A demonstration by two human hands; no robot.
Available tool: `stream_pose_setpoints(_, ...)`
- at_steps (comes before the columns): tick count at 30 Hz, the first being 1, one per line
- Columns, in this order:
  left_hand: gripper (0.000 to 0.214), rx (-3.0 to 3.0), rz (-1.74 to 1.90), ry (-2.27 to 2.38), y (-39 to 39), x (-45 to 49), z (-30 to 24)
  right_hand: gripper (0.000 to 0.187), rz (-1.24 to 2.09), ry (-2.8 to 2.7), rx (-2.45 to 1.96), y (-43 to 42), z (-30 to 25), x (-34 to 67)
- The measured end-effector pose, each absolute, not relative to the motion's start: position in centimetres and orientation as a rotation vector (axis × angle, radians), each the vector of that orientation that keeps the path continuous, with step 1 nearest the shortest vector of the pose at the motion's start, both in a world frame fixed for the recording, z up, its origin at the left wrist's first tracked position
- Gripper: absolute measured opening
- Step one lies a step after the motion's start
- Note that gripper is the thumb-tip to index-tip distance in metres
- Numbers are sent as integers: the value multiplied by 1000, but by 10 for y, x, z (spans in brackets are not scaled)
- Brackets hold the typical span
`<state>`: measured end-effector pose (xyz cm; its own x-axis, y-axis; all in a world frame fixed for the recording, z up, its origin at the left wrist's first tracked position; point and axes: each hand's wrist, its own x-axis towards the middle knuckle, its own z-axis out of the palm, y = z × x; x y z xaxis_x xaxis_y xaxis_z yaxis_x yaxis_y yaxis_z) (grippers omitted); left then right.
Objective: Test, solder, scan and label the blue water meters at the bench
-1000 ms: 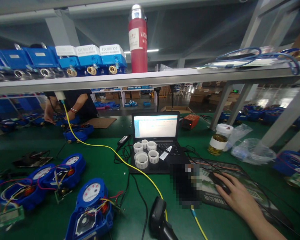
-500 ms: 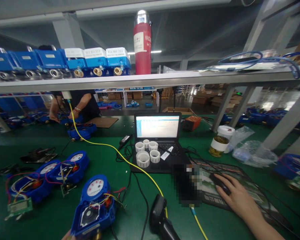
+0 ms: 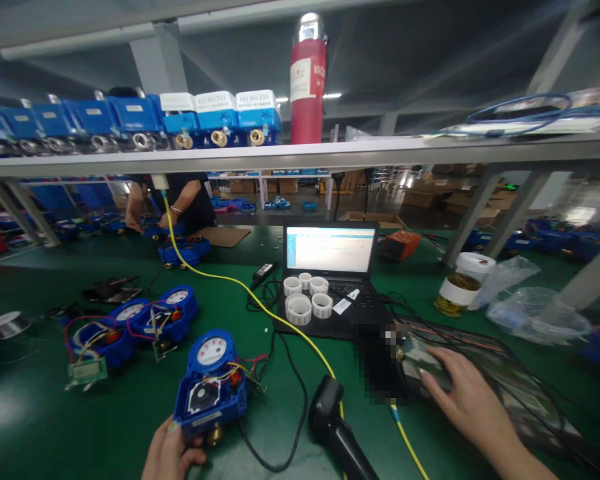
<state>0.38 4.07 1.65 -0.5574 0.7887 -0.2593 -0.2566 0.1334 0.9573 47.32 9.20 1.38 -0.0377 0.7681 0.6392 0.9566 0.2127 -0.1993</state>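
Note:
My left hand (image 3: 170, 455) grips the near end of an opened blue water meter (image 3: 211, 387) with a white dial and loose red and yellow wires, low on the green bench. My right hand (image 3: 463, 393) lies curved over a black mouse on the dark mouse mat (image 3: 505, 370), and the mouse is almost hidden under the fingers. A black barcode scanner (image 3: 336, 427) lies between my hands. An open laptop (image 3: 330, 267) stands behind, with several white tape rolls (image 3: 306, 299) on its keyboard.
Two more opened blue meters (image 3: 140, 323) lie at the left. A yellow cable (image 3: 260, 310) crosses the bench. A jar (image 3: 457, 285) and plastic bags (image 3: 535, 310) sit at the right. Blue meters and a red flask (image 3: 307, 80) stand on the shelf. Another person's hands (image 3: 150, 217) work at the back.
My left hand has come into view and taken hold of the nearest blue meter. The view has swung left. My right hand stays on the mouse.

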Motion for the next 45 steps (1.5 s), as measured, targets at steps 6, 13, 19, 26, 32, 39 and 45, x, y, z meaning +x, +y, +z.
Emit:
stream_pose_setpoints(6, 59, 565, 1557, 1454, 33, 23, 47, 39, 309, -2159, -1536, 44, 32, 328)
stream_pose_setpoints(13, 56, 519, 1539, 1448, 26, 29, 50, 52, 620, -2120, -1731, 43, 25, 309)
stream_pose_setpoints(19, 63, 471, 1577, 1416, 24, 46, 45, 62, 1551, -1742, -1162, 11, 66, 275)
stream_pose_setpoints(26, 65, 495, 1557, 1421, 25, 44, 48, 60, 1550, -1654, -954, 1, 69, 243)
stream_pose_setpoints(32, 66, 533, 1551, 1473, 25, 45, 47, 58, 1479, -1793, -941, 10, 69, 247)
stream_pose_setpoints(39, 69, 531, 1576, 1513, 28, 32, 42, 49, 898, -2133, -1612, 28, 54, 284)
stream_pose_setpoints(45, 34, 400, 1593, 1603, 64, -5, 41, 39, 235, -1973, -1592, 65, 41, 382)
